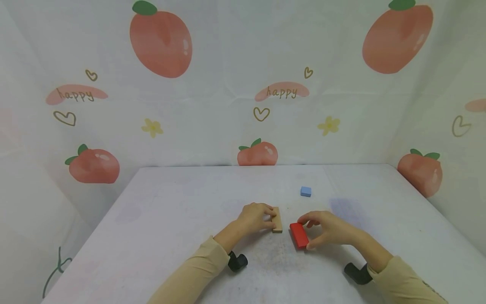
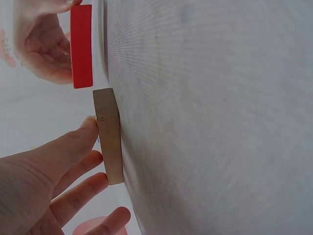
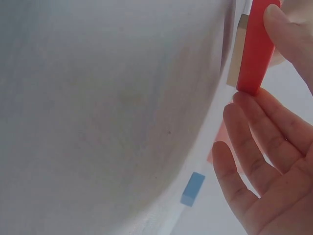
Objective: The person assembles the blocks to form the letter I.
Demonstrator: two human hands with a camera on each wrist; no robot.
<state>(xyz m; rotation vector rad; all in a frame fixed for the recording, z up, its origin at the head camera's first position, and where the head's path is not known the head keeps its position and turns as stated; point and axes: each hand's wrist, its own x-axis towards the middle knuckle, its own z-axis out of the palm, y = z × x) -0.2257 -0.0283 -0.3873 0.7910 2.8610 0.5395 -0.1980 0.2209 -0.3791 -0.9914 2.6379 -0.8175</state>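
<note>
My left hand (image 1: 255, 217) is at a plain wooden block (image 1: 277, 220) lying flat on the white table. In the left wrist view its thumb touches that block (image 2: 108, 137) near one end and fingertips touch it toward the other. To the right, my right hand (image 1: 329, 229) pinches a red block (image 1: 299, 235) lengthwise, thumb at the near end and index fingertip at the far end. The right wrist view shows the thumb on the red block (image 3: 256, 51), with the other fingers spread. The two blocks lie roughly parallel, a small gap between them in the head view.
A small blue block (image 1: 305, 191) sits farther back on the table (image 1: 171, 236), beyond both hands. Black wrist-worn pieces hang below the left sleeve (image 1: 237, 262) and the right sleeve (image 1: 402, 278). A fruit-printed white curtain (image 1: 220, 55) stands behind the table.
</note>
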